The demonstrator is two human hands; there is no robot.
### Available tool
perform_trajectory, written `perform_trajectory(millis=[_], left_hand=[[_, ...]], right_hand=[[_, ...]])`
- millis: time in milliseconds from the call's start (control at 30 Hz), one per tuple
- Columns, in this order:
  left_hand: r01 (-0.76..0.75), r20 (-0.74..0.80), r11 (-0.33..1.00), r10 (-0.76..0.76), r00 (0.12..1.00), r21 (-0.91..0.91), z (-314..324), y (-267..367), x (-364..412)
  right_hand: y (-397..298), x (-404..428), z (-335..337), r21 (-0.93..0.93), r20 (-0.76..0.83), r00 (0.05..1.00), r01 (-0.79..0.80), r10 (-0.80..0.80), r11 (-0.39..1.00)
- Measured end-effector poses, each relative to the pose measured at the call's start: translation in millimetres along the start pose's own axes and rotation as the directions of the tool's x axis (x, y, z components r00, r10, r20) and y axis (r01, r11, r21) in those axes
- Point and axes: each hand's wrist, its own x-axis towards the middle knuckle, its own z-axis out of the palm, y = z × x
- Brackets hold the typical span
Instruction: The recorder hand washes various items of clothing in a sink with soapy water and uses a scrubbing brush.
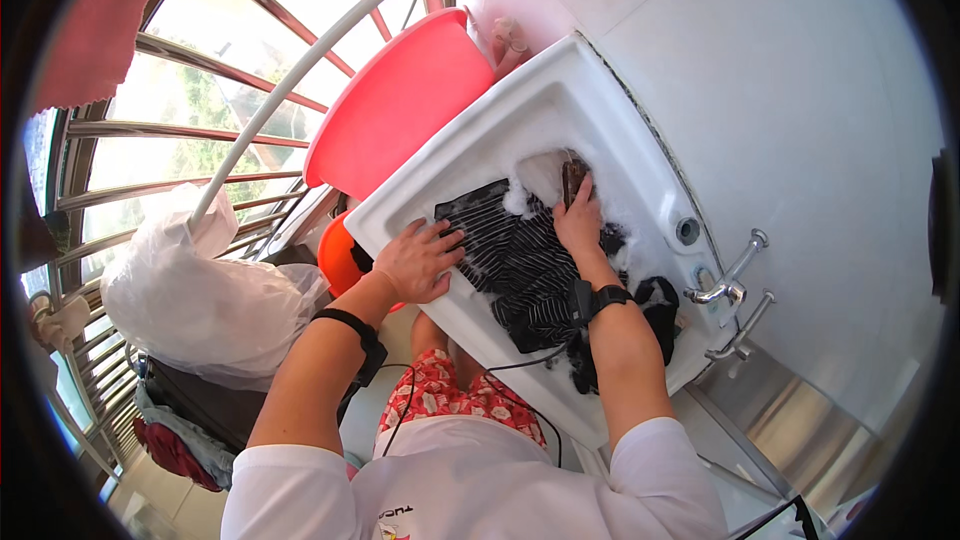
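Observation:
A wet black garment with thin white stripes (517, 255) lies spread over the bottom of a white ceramic laundry sink (450, 142), with suds around it. My left hand (420, 259) lies across the sink's near left rim, fingers apart, its fingertips on the garment's edge. Farther in, my right hand (580, 221) grips a dark brown block (574, 178), which looks like a scrubbing brush; the fingers partly hide it. A bunched black cloth (658, 315) sits beyond my right forearm, at the tap end of the sink.
Two metal taps (724, 289) project over the sink's right end. A pink basin (405, 105) leans by the far left rim, above an orange bucket (337, 255). White plastic bags (202, 307) stand at left before the window bars. A cable crosses the near rim.

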Motion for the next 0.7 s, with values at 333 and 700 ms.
perform_trajectory(millis=[333,700], left_hand=[[0.081,0.003,0.996,-0.081,0.997,0.041,-1,2,-3],[0.094,0.009,0.995,-0.094,0.996,0.036,0,-1,-5]], right_hand=[[-116,-9,-28,-0.114,0.284,0.95,0.169,-0.131,0.979],[-124,-16,-22,-0.116,0.267,0.952,0.187,-0.151,0.975]])
